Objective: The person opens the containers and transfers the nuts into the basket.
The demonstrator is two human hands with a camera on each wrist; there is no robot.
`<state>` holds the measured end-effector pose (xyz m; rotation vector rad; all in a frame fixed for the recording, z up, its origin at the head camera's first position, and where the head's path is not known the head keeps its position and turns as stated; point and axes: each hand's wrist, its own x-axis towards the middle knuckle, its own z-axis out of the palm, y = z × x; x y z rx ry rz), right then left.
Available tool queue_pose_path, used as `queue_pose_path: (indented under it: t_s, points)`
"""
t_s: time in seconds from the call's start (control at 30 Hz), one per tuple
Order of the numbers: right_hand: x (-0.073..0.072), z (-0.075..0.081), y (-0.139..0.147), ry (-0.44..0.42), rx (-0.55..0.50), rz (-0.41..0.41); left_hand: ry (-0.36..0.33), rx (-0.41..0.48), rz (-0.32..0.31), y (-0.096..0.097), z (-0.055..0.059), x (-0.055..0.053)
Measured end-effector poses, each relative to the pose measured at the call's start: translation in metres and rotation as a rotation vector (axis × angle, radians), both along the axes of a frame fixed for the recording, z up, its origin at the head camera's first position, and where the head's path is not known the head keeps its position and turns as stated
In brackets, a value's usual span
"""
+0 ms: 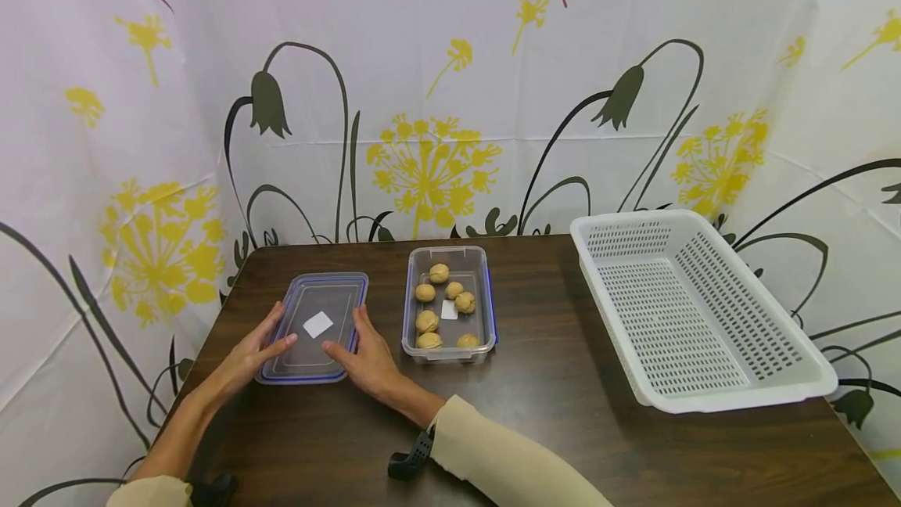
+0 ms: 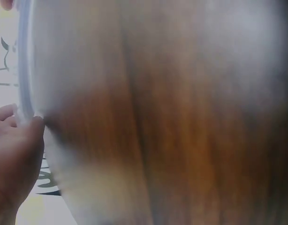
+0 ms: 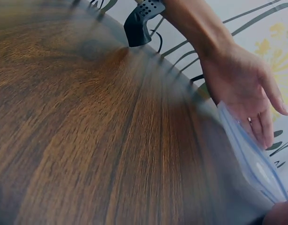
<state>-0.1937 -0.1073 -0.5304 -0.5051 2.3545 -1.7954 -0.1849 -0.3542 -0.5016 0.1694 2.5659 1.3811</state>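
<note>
A clear, flat rectangular lid [image 1: 296, 303] with a blue seal and a white label lies between both hands, toward the left of the table. My left hand [image 1: 249, 350] is at its left edge, thumb spread over the top; in the right wrist view this hand [image 3: 240, 86] has its fingers extended beside the lid [image 3: 256, 161]. My right hand [image 1: 369, 354] pinches the right edge, thumb on top, as the left wrist view also shows for that hand [image 2: 15, 154]. Just right of it stands a clear box [image 1: 450, 354] holding several walnuts [image 1: 426, 321].
A large white perforated basket [image 1: 637, 335] occupies the right side of the dark wooden table [image 1: 535, 405]. Behind the table hangs a white curtain [image 1: 436, 37] printed with flowers. Both sleeves are beige, and a black wrist strap [image 1: 411, 456] shows at the right wrist.
</note>
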Motion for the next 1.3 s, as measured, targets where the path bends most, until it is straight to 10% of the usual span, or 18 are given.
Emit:
queue_pose_path:
  t_s: [0.83, 1.3]
  points:
    - [0.000, 0.052, 0.023, 0.057, -0.010, 0.119, 0.046, -0.037, 0.022, 0.001, 0.016, -0.005]
    - [-0.040, 0.105, 0.077, 0.026, -0.036, 0.195, 0.153, -0.120, -0.064, 0.035, 0.034, -0.014]
